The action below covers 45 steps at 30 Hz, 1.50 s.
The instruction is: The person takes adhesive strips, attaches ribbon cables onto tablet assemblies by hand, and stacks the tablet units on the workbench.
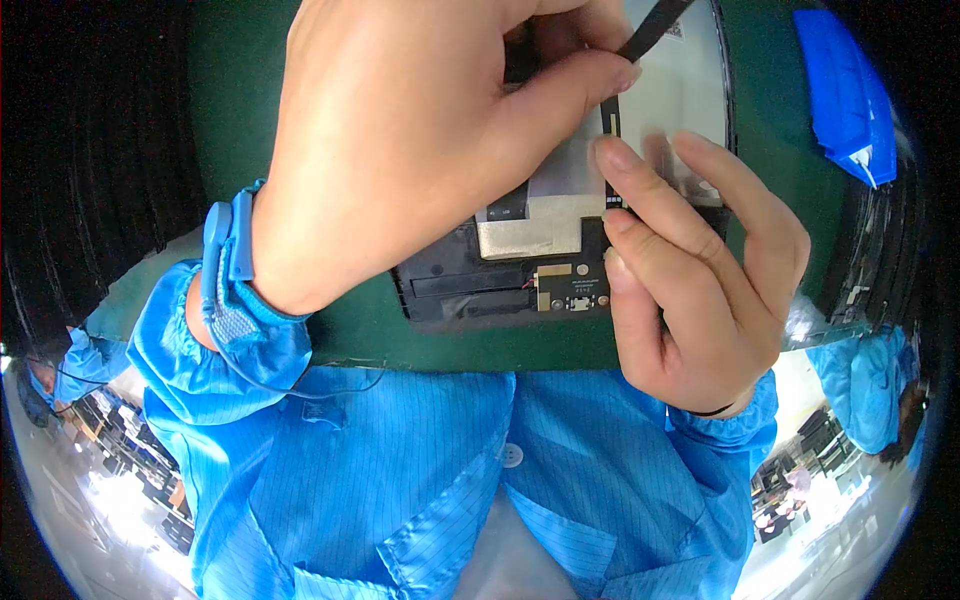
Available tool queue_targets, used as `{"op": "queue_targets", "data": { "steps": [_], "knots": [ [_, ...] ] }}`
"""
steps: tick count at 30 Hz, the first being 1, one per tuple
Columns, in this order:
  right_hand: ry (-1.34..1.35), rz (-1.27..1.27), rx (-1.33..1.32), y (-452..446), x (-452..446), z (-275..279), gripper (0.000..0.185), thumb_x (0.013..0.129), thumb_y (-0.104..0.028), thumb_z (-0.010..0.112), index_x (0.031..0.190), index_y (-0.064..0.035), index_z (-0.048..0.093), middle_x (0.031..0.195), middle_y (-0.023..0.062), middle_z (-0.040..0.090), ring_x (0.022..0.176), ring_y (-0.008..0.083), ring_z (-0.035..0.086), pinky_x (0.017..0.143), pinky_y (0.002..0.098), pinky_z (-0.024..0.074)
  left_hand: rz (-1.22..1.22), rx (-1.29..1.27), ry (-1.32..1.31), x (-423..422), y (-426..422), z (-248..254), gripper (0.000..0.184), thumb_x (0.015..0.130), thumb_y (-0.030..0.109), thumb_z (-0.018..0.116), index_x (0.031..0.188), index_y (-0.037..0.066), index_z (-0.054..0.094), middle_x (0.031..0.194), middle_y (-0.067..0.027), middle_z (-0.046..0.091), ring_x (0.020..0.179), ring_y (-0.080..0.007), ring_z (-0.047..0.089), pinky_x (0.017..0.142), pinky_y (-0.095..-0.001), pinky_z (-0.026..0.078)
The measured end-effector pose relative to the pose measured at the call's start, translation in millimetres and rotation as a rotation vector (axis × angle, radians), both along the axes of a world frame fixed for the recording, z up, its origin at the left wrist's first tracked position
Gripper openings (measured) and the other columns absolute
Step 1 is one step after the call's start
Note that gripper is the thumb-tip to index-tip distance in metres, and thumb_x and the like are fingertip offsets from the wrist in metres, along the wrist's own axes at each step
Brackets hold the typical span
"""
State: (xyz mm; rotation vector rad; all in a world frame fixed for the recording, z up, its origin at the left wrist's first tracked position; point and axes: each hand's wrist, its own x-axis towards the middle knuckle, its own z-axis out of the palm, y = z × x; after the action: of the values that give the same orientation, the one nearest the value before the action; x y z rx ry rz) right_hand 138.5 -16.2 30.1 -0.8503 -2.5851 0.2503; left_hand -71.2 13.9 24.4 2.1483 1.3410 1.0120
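Fig.: Dark strip (657,28) above the opened device (445,288).
Left hand (400,150) pinches the strip; right hand (705,285) has bent, slightly parted fingers, grip indeterminable; the device lies beneath. Positioning is apparently in hand; the next move calls for steady alignment.

The left hand (430,130), cut off by the top edge, hides much of the open black rectangular device (440,285), whose far end also runs out of view. The thin black strip (655,28) leaves the frame too. The right hand's (700,280) raised fingers blur; white print on the small black circuit board (585,287) is unreadable.
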Motion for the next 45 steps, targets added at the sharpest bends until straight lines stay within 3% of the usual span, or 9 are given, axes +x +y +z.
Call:
{"op": "queue_targets", "data": {
  "steps": [9,16,24,27,31,37,41,42,45],
  "knots": [
    [0.018,-0.008,0.001,-5,-3,0,0.020,0.078,-0.007,0.063,0.097,-0.0070,0.067,0.109,0.0058,0.070,0.101,0.0253,0.057,0.092,0.0333,0.0388,0.006,-0.133,-0.050,-1,-2,15,0.009,0.071,0.004,0.070,0.072,0.004,0.061,0.061,-0.0079,0.057,0.053,-0.0218,0.052,0.055,-0.0309,0.037],
    [-0.259,0.080,0.153,34,-3,10,0.035,0.086,-0.016,0.049,0.114,-0.0033,0.064,0.123,0.0096,0.061,0.124,0.0278,0.048,0.104,0.0389,0.0279,0.028,-0.014,-0.110,3,6,-3,0.008,0.073,0.005,0.068,0.073,0.006,0.060,0.062,-0.0060,0.056,0.059,-0.0227,0.053,0.062,-0.0319,0.037],
    [-0.401,-0.005,-0.024,0,-8,34,0.045,0.085,-0.017,0.040,0.123,-0.0034,0.060,0.127,0.0059,0.060,0.132,0.0280,0.041,0.110,0.0421,0.0191,-0.031,0.604,-0.280,2,6,-25,0.008,0.075,0.007,0.067,0.078,0.007,0.060,0.066,-0.0032,0.057,0.065,-0.0229,0.055,0.066,-0.0325,0.037],
    [-0.361,-0.073,0.036,14,-17,28,0.039,0.088,-0.013,0.040,0.120,-0.0026,0.061,0.127,0.0047,0.060,0.132,0.0284,0.041,0.110,0.0431,0.0210,0.141,-0.054,0.049,2,-12,21,0.018,0.076,0.004,0.066,0.092,0.005,0.060,0.069,-0.0036,0.058,0.066,-0.0200,0.055,0.067,-0.0302,0.039],
    [-0.173,0.097,0.030,48,-7,24,0.036,0.095,-0.017,0.042,0.125,-0.0028,0.056,0.128,0.0082,0.059,0.129,0.0265,0.045,0.108,0.0393,0.0277,0.352,-0.438,-0.224,15,-8,34,0.037,0.082,-0.003,0.060,0.118,-0.002,0.050,0.081,-0.0048,0.056,0.071,-0.0098,0.050,0.067,-0.0210,0.041],
    [0.606,-0.142,-0.392,96,27,-25,0.037,0.098,-0.020,0.041,0.128,-0.0024,0.055,0.128,0.0099,0.058,0.128,0.0239,0.047,0.108,0.0363,0.0302,0.363,-0.027,-0.690,8,-28,9,0.040,0.085,0.000,0.054,0.124,-0.002,0.045,0.109,-0.0100,0.052,0.101,-0.0162,0.049,0.091,-0.0281,0.037],
    [0.504,-0.279,-0.496,92,23,-51,0.044,0.100,-0.031,0.042,0.130,-0.0015,0.053,0.136,0.0134,0.052,0.130,0.0264,0.043,0.110,0.0352,0.0276,0.463,0.223,-0.611,-23,-29,-52,0.041,0.089,0.015,0.061,0.125,-0.001,0.051,0.121,-0.0163,0.054,0.111,-0.0234,0.049,0.100,-0.0339,0.034],
    [0.374,-0.279,-0.407,92,25,-58,0.047,0.100,-0.035,0.040,0.131,-0.0014,0.052,0.138,0.0144,0.049,0.132,0.0277,0.039,0.111,0.0361,0.0250,0.471,-0.007,-0.512,-26,-43,-44,0.054,0.097,0.020,0.050,0.140,-0.005,0.028,0.143,-0.0199,0.032,0.131,-0.0274,0.030,0.112,-0.0359,0.017],
    [0.207,-0.317,-0.327,84,20,-61,0.056,0.099,-0.044,0.036,0.133,-0.0017,0.050,0.144,0.0160,0.042,0.138,0.0302,0.028,0.113,0.0378,0.0189,0.499,-0.160,-0.120,-44,-69,-60,0.059,0.101,0.037,0.032,0.143,-0.004,0.031,0.151,-0.0224,0.023,0.143,-0.0340,0.014,0.115,-0.0400,0.010]
  ]
}}
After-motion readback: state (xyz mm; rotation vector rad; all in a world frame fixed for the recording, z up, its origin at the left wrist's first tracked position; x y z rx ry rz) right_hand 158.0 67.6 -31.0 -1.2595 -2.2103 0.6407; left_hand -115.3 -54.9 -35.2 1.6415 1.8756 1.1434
